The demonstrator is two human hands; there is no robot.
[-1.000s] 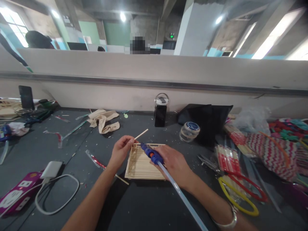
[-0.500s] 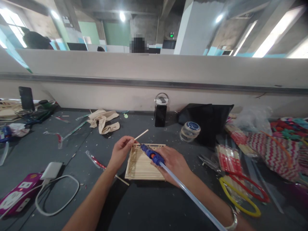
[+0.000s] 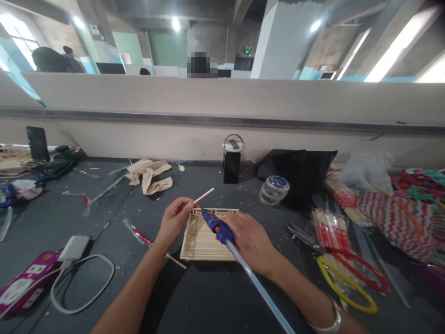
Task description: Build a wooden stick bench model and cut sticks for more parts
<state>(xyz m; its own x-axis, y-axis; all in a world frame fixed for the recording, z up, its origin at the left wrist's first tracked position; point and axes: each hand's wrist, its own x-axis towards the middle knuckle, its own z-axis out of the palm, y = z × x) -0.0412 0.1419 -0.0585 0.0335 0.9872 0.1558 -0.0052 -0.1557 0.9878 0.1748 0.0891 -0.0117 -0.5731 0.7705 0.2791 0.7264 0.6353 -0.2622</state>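
Observation:
A tray-like frame of thin wooden sticks (image 3: 208, 241) lies on the dark table in front of me. My left hand (image 3: 176, 217) pinches one pale wooden stick (image 3: 204, 195) above the frame's far left corner, its free end pointing up and right. My right hand (image 3: 248, 239) is closed around a blue glue gun (image 3: 219, 227) held over the frame. A long clear glue stick (image 3: 255, 285) runs out of the gun's back toward me. The nozzle is near my left fingertips and the frame's far rail; whether it touches is too small to tell.
A lidded glass jar (image 3: 274, 190), a phone (image 3: 231, 168) and a black bag (image 3: 295, 174) stand behind. To the right are scissors (image 3: 304, 236), packs of sticks (image 3: 332, 229) and yellow pipe cleaners (image 3: 347, 290). A purple power strip (image 3: 29, 283) with a white cable sits left.
The glue gun and my right hand have shifted slightly left, and the clear glue stick's near end has swung left. My left hand and its wooden stick have stayed almost still.

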